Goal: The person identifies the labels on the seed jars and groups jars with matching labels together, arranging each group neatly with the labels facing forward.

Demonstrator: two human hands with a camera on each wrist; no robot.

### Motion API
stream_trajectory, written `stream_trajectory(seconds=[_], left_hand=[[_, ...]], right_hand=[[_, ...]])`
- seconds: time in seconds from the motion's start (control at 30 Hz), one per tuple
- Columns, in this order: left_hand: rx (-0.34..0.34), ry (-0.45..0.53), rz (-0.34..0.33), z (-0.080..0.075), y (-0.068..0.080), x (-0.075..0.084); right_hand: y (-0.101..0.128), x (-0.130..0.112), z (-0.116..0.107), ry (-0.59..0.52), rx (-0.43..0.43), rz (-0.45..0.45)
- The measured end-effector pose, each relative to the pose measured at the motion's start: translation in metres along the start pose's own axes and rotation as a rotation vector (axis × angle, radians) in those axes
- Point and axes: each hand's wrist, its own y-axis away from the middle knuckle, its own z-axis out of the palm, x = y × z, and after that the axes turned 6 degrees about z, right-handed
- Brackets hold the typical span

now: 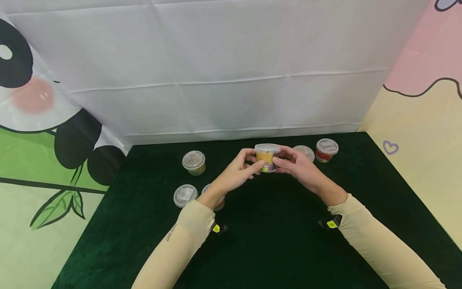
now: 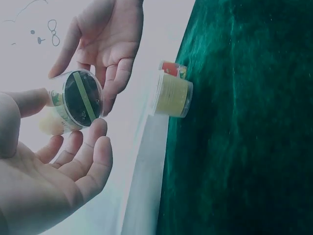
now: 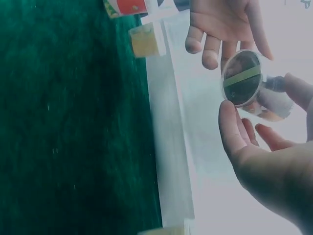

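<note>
A small clear tub (image 1: 267, 157) with a flat lid and a yellow, printed label is held up over the far part of the table, lid upward. My left hand (image 1: 235, 173) grips its left side, thumb at the front and fingers behind. From the other side my right hand (image 1: 302, 171) pinches the same tub between thumb and fingers. In the left wrist view the dark base of the tub (image 2: 84, 99) shows a pale green strip across it. The right wrist view shows that base (image 3: 242, 78) too. What the tub contains is hard to make out.
A lidded tub (image 1: 194, 162) stands at the far left, with another tub (image 1: 185, 196) nearer. A third (image 1: 219, 206) is partly hidden by my left wrist. Behind my right hand are a pale-lidded tub (image 1: 306, 152) and a red-labelled one (image 1: 327, 151). White cloth (image 1: 216, 96) hangs behind the green table (image 1: 267, 245).
</note>
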Motion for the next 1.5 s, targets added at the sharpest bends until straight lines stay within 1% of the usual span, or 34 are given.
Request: stream_trajectory(seconds=[0.1, 0.3, 0.43, 0.67, 0.73, 0.93, 1.07, 1.23, 1.5], left_hand=[[0.007, -0.009, -0.007, -0.006, 0.003, -0.001], [0.006, -0.002, -0.017, -0.013, 0.008, -0.002], [0.0, 0.0, -0.017, -0.015, 0.012, -0.001], [0.019, -0.016, 0.05, -0.02, 0.015, -0.004], [0.021, -0.01, 0.058, -0.021, 0.015, -0.004], [0.015, 0.0, 0.049, -0.02, 0.016, -0.005], [0.01, -0.004, 0.03, -0.018, 0.019, -0.008], [0.03, -0.024, 0.028, -0.016, 0.023, -0.009], [0.028, -0.031, 0.029, -0.017, 0.017, -0.007]], right_hand=[[-0.003, -0.001, 0.008, -0.039, -0.012, -0.007], [-0.006, -0.003, 0.016, -0.046, -0.022, -0.026], [-0.006, -0.004, 0.019, -0.051, -0.02, -0.017], [-0.006, -0.009, 0.022, -0.099, -0.038, -0.008], [-0.006, -0.01, 0.023, -0.115, -0.041, -0.01], [-0.006, -0.007, 0.024, -0.15, -0.046, -0.031], [-0.006, -0.001, 0.026, -0.146, -0.049, -0.033], [-0.008, 0.003, 0.028, -0.142, -0.052, -0.038], [-0.008, -0.001, 0.024, -0.129, -0.042, -0.051]])
